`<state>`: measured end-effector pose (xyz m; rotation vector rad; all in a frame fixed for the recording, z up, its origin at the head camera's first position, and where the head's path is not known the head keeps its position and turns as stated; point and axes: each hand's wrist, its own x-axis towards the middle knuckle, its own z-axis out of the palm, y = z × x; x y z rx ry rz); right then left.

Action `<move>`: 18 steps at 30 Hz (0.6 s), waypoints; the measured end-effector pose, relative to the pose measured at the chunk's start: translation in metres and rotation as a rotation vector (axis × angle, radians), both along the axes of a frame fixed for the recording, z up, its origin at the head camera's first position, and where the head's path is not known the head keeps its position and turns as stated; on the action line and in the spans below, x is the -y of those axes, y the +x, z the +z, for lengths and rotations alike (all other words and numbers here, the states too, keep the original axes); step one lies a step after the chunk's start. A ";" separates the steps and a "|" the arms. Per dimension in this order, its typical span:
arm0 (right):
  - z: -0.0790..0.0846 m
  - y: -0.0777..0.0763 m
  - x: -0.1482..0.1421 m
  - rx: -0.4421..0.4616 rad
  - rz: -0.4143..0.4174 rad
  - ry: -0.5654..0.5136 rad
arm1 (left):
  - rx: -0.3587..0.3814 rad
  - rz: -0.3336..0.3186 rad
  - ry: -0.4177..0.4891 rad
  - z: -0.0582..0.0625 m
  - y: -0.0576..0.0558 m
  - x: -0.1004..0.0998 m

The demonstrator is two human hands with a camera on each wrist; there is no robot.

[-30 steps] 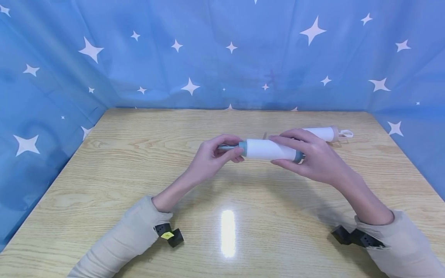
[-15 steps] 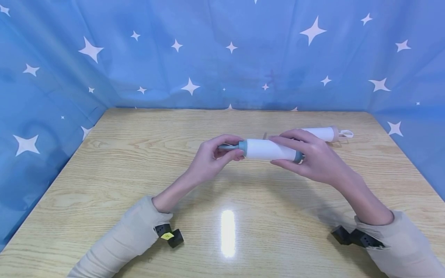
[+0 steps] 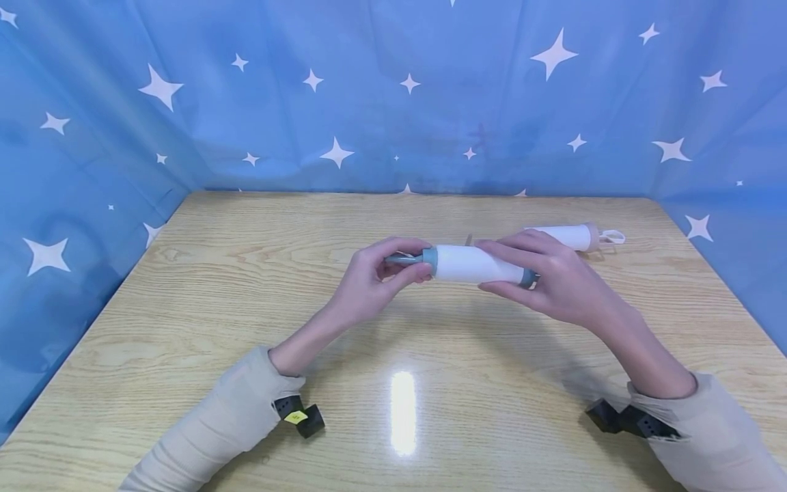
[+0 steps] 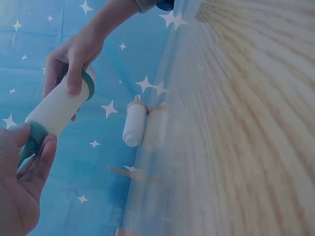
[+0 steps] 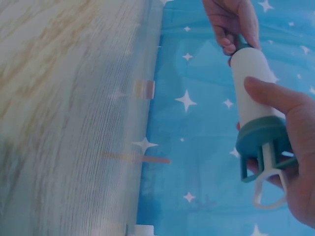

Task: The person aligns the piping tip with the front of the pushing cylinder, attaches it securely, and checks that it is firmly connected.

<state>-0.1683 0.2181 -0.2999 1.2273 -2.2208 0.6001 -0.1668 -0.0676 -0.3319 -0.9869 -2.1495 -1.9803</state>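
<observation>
A large white syringe (image 3: 470, 264) with teal ends is held level above the wooden table in the head view. My left hand (image 3: 384, 277) pinches the teal collar at its left end, where a tapered teal nozzle (image 3: 402, 260) points back toward the palm. Fingers and thumb of my right hand (image 3: 544, 277) grip the white barrel near its other end. In the right wrist view, a teal frame (image 5: 263, 135) and a white plunger ring (image 5: 270, 189) show at that end. A second white syringe (image 3: 568, 237), pink-capped, lies behind my right hand.
Just behind the held syringe, a thin pinkish-brown strip (image 3: 469, 240) shows on the wooden table (image 3: 184, 301). The right wrist view also has a small pinkish cap-like piece (image 5: 145, 89). A blue star-patterned curtain (image 3: 393, 102) hangs at the back and sides.
My left thumb and fingers have shifted slightly around the teal collar, and the nozzle has changed its angle a little. My right hand stays nearly still on the barrel.
</observation>
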 end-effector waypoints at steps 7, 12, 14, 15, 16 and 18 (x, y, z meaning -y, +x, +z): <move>0.000 0.000 0.002 -0.041 0.011 0.003 | 0.077 -0.013 -0.013 -0.001 0.000 0.000; -0.001 -0.001 0.003 -0.048 0.022 0.000 | 0.088 -0.019 -0.002 -0.001 0.001 0.000; -0.001 -0.001 0.003 -0.053 0.028 -0.005 | 0.092 -0.012 -0.007 -0.001 0.001 -0.001; -0.001 -0.001 0.003 -0.057 0.032 -0.007 | 0.093 -0.009 -0.011 -0.001 0.001 -0.001; -0.001 -0.002 0.003 -0.059 0.036 -0.008 | 0.093 -0.007 -0.013 0.000 0.001 -0.001; -0.002 -0.002 0.003 -0.064 0.043 -0.011 | 0.091 -0.004 -0.017 0.000 0.001 -0.001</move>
